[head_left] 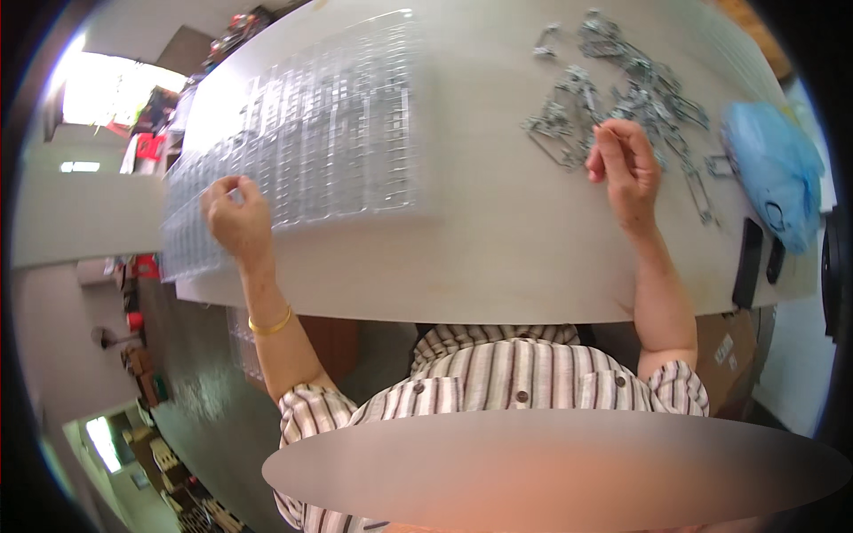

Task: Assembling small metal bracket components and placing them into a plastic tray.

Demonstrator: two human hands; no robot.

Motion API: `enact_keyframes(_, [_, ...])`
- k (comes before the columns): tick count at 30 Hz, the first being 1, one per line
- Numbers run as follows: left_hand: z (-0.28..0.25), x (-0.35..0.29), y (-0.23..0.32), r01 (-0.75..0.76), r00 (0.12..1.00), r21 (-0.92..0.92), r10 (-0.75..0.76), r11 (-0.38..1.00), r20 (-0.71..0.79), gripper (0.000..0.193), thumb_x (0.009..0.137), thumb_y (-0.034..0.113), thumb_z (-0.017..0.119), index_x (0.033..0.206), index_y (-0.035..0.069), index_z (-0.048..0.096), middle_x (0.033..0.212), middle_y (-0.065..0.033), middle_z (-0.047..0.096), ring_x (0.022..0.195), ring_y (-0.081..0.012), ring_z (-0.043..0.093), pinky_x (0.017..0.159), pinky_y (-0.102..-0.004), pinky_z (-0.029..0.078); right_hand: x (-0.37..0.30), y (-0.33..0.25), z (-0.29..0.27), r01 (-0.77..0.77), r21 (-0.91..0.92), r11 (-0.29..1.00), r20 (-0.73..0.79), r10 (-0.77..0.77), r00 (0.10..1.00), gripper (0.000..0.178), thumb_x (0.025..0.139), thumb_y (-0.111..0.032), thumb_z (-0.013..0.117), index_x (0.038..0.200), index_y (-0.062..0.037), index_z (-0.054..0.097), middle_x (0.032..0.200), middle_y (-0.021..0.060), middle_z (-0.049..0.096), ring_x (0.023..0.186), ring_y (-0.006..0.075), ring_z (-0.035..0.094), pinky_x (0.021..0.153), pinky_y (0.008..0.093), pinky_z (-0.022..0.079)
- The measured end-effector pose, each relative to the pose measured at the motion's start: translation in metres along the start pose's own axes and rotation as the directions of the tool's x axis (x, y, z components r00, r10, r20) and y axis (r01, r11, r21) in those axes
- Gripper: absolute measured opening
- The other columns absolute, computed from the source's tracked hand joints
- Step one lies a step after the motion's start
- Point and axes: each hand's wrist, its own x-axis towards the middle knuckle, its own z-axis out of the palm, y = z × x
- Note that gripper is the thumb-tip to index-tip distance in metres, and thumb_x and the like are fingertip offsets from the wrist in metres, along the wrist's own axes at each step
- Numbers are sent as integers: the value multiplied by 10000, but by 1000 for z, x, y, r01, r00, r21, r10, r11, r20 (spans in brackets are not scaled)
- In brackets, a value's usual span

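My left hand (237, 211) is over the near left part of a clear plastic tray (293, 209) with many small compartments. Its fingers are curled together, and I cannot see whether anything is between them. My right hand (628, 169) is at the near edge of a loose pile of small silvery metal parts (635, 89), some shaped like long wire loops. Thumb and fingers are pinched together there, with what they hold, if anything, hidden. Thin metal pieces show in rows in the tray. One loose metal part (546, 41) lies apart from the pile at the far side.
A blue plastic bag (771, 169) sits at the table's right side. Near it lie a dark flat bar (748, 263) and a smaller dark object (775, 260). The pale table (480, 258) ends in front of my body, and a cardboard box (724, 360) stands below it on the right.
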Motion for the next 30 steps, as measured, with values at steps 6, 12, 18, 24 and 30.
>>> enact_keyframes(6, [-54,-47,143,-434,900,-408,401,803,-169,91,837,25,701,916,22,655,940,-95,654,895,-258,608,808,-372,484,5,3,-12,62,84,995,-72,-56,996,85,1017,-158,618,1032,-75,631,714,-12,600,606,45,553,516,198,444])
enact_keyframes(12, [-18,-107,247,-351,829,-788,559,507,-10,190,802,23,706,979,9,639,987,-142,638,922,-302,602,819,-401,479,8,3,-6,62,137,989,-113,-47,992,104,1012,-184,630,1032,-83,626,709,-10,607,612,46,561,511,198,455])
enact_keyframes(18, [66,-107,289,-90,842,-757,455,648,289,364,841,107,689,1158,-33,577,1077,-191,622,1031,-359,577,901,-436,467,16,6,-8,47,157,987,-185,-18,983,114,1010,-198,633,1027,-86,624,709,-7,614,598,44,554,490,199,435])
enact_keyframes(24, [110,-93,302,-60,845,-640,380,766,376,442,857,256,681,1137,-66,564,1071,-216,609,1055,-374,552,948,-459,441,18,7,0,21,201,979,-207,21,978,123,1010,-202,633,1018,-80,618,686,-4,618,556,44,543,479,198,427])
enact_keyframes(30, [124,-82,304,-21,746,-521,361,853,559,486,852,292,681,1166,-62,571,1135,-220,624,1088,-383,561,975,-461,434,15,6,6,20,190,981,-179,15,984,112,1012,-180,623,1025,-70,608,686,-4,615,557,40,540,480,197,429])
